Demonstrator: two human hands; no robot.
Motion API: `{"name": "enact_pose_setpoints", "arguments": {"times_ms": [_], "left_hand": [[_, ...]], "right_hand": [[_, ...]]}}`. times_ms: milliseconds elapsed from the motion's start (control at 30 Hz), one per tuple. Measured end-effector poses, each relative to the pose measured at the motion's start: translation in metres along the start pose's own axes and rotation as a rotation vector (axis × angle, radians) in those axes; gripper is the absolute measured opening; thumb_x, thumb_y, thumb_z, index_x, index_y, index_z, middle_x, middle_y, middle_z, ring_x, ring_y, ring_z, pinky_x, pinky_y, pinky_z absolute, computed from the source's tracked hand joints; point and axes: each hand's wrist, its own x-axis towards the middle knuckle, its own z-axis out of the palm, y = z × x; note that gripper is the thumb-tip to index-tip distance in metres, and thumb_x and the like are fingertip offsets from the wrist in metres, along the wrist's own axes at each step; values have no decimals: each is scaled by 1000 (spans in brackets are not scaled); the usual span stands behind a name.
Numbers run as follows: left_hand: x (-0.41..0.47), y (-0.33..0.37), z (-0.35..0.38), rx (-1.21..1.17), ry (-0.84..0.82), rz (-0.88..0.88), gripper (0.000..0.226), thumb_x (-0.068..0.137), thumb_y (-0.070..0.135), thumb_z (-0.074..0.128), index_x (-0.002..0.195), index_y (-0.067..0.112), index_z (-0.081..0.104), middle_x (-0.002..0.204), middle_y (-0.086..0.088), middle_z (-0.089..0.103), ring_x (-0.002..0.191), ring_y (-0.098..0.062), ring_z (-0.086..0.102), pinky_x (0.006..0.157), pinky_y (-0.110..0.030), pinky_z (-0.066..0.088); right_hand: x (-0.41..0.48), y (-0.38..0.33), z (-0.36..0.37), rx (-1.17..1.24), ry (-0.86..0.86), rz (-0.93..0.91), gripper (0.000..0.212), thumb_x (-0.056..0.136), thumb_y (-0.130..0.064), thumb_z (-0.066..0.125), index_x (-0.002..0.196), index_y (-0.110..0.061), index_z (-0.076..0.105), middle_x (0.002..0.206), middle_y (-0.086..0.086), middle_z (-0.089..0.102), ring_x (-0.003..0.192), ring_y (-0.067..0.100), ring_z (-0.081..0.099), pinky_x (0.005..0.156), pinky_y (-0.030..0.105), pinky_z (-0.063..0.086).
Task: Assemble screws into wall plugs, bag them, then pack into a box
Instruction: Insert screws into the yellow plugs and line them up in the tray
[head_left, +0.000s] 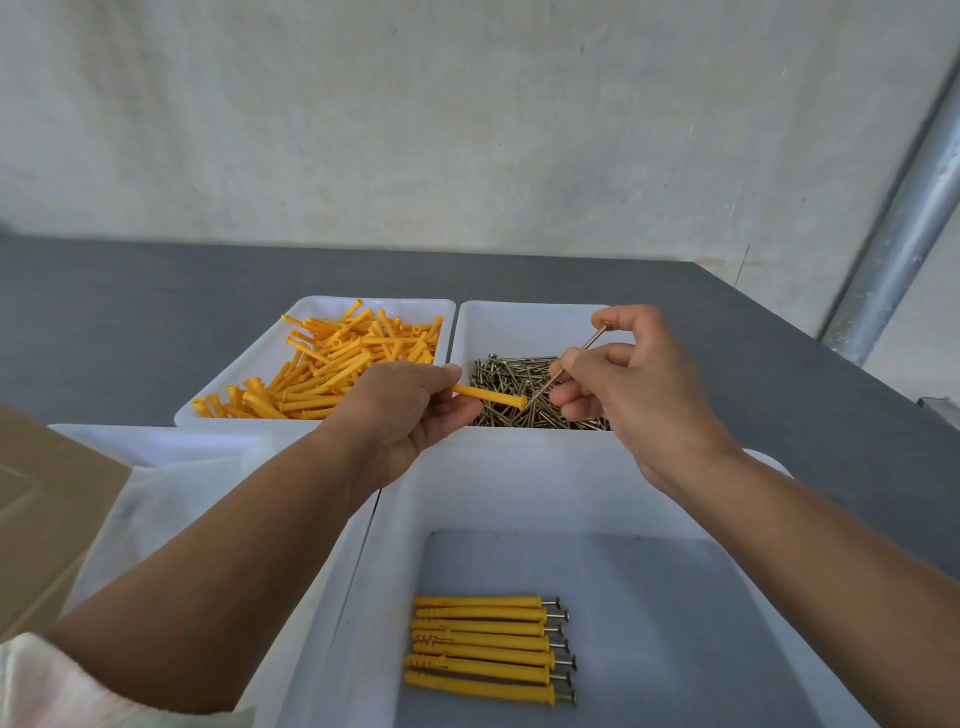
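- Head view: L hand (400, 410) is gripping a yellow plug (491, 396) by its tail end. It's holding the plug roughly level, just above the near edge of the screw tray (498, 322), w/ the flared mouth pointing right.
- R hand (623, 384) is pinching a screw (594, 340) up near the head, w/ another finger steadying the shaft. The tip is sitting right at the plug's mouth; can't tell if it's in yet.
- Loose plugs are lying in the plug tray (244, 379), to the left of the screw tray.
- Step in hand, prob.: still assembling, seating this screw. Bagging + boxing aren't looking begun.
- Done sets (488, 649) are lying in a row in the near bin (519, 483), heads to the right.
- Next move is calling for lining the shaft up w/ the bore, then pushing straight in while L hand is bracing. After that the set is going in w/ the row.
- Box (41, 493) is showing only partly, at the left edge.
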Motion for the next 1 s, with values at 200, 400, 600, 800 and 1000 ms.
{"name": "enact_pose_setpoints", "arguments": {"times_ms": [200,400,600,800,1000], "left_hand": [[0,1,-1,-40,-4,-20,6,91,-1,62,93,-3,57,76,-12,56,52,-17,68,51,-27,56],[2,3,-1,-115,15,-27,6,90,-1,62,88,-4,57,68,-12,59,52,-19,68,50,-29,57],[4,4,-3,-189,54,12,6,90,-1,63,86,-4,59,68,-13,61,51,-19,68,49,-29,57],[4,4,-4,-159,44,15,6,91,1,63,89,-4,60,67,-12,63,55,-20,70,51,-29,57],[4,3,-3,-94,18,21,7,91,3,64,89,-2,59,53,-7,62,56,-20,70,52,-29,57]], "right_hand": [[0,-1,1,115,55,23,27,89,-6,60,100,-25,43,73,1,74,61,21,71,56,30,56],[1,-3,2,203,80,73,10,99,-9,47,101,-18,44,72,2,74,66,23,73,53,26,55],[-1,-4,2,168,87,105,6,100,-14,45,97,-12,50,73,2,74,67,21,74,52,25,55],[-3,1,-1,-79,8,126,11,91,-24,61,85,-15,63,66,-7,66,54,5,61,50,18,49],[-4,4,0,-223,-94,131,8,89,-23,64,81,-23,67,63,-12,59,50,0,55,49,17,46]]}}
